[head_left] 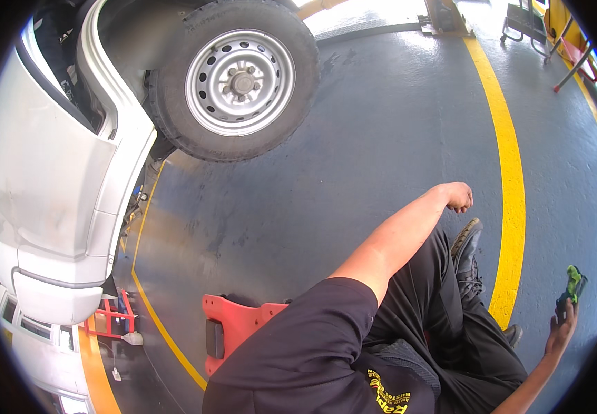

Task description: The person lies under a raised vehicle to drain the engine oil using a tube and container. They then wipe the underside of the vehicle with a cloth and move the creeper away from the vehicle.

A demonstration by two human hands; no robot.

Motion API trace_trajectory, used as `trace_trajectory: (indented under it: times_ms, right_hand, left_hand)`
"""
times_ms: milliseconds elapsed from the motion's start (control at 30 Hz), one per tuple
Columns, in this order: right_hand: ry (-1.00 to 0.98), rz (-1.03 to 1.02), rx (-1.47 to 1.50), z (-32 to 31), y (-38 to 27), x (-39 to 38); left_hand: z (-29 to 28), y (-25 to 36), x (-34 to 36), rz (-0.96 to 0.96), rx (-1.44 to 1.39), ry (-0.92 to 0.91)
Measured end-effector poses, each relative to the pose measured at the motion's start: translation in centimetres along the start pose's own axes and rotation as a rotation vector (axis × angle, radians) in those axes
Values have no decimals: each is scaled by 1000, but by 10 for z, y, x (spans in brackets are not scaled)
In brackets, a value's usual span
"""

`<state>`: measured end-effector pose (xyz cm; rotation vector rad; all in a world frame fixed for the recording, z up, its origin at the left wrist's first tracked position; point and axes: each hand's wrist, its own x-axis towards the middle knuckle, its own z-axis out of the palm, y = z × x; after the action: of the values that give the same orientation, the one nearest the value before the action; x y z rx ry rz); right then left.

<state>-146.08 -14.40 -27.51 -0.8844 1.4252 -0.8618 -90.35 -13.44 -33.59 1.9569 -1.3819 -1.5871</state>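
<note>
Stretched out above my bent knee, my left hand [458,196] hangs at the wrist with its fingers curled in; I see nothing in it. Off to the far right, my right hand [565,331] is wrapped round a small black-and-green hand-held thing [573,286], held up over the floor; its exact kind is hard to make out. A wheel [241,81] with a silver steel rim and exposed lug nuts stands at the upper left, apart from both hands. It is on a white vehicle [53,186] with its bodywork open around the wheel.
A red plastic creeper or seat [233,328] with a dark pad is beside me at the lower left. A yellow line [509,172] crosses the grey floor on the right. A wheeled cart [525,27] is at the upper right, and a red frame [115,314] at the lower left.
</note>
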Motion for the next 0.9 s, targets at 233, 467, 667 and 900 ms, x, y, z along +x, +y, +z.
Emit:
trace_trajectory:
  times_ms: [233, 467, 667, 900]
  right_hand:
    - [29, -19, 9, 7, 1, -2]
    - [56, -23, -36, 4, 13, 2]
    - [112, -32, -13, 12, 10, -5]
    - [79, -38, -15, 15, -5, -18]
  left_hand:
    - [-2, -1, 3, -18, 20, -7]
    - [2, -2, 3, 39, 11, -30]
    - [4, 0, -2, -52, -8, -58]
    - [4, 0, -1, -89, 26, -60]
